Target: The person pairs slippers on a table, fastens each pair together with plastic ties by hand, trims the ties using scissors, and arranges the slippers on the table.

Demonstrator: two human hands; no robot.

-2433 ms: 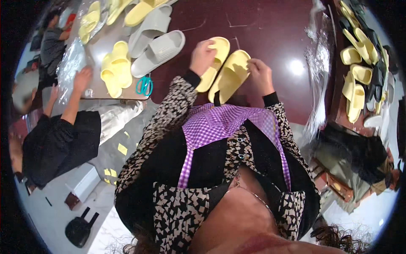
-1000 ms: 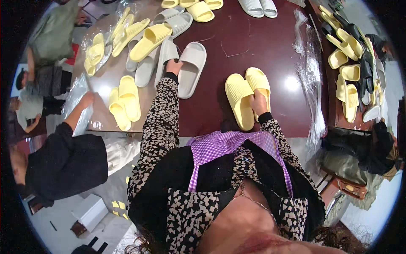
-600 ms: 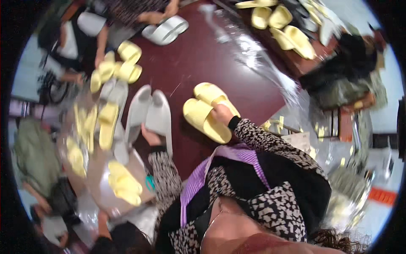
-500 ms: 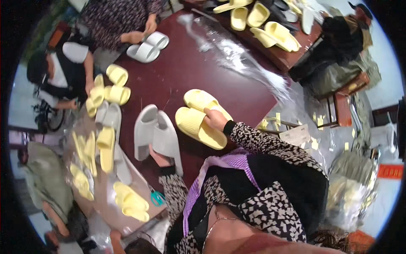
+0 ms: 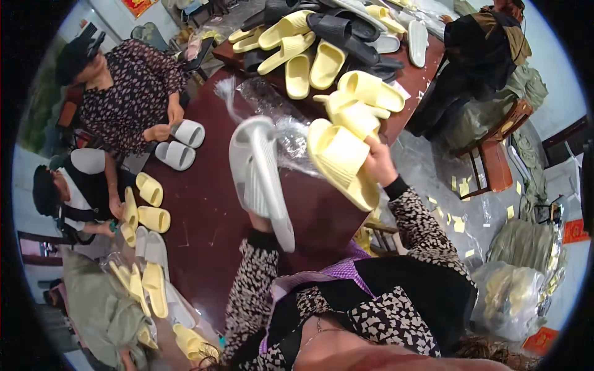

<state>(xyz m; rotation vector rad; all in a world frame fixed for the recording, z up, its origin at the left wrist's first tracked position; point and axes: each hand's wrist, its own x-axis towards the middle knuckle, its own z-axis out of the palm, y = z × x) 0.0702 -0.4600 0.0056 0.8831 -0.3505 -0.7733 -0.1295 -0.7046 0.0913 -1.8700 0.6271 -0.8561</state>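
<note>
My left hand [image 5: 260,222] grips a pair of grey slippers [image 5: 252,162], held upright above the dark red table [image 5: 201,238]; its fingers are mostly hidden behind the soles. A pair of pale yellow slippers [image 5: 339,153] is in my right hand [image 5: 381,164], which is closed on their side edge. The yellow pair is tilted, toes pointing away, near the table's right edge. Just beyond it lie more yellow slippers [image 5: 371,91], and the held pair partly overlaps them in view.
A heap of yellow, black [image 5: 344,36] and white slippers fills the far table. Clear plastic wrap [image 5: 263,99] lies before it. At left, one person handles white slippers [image 5: 180,146]; another sits by yellow slippers [image 5: 153,217]. A wooden chair [image 5: 492,157] stands right, with scraps on the floor.
Both hands have moved forward, away from my body, carrying the grey and yellow pairs toward the heap. The view has tilted up, bringing more of the far table into sight.
</note>
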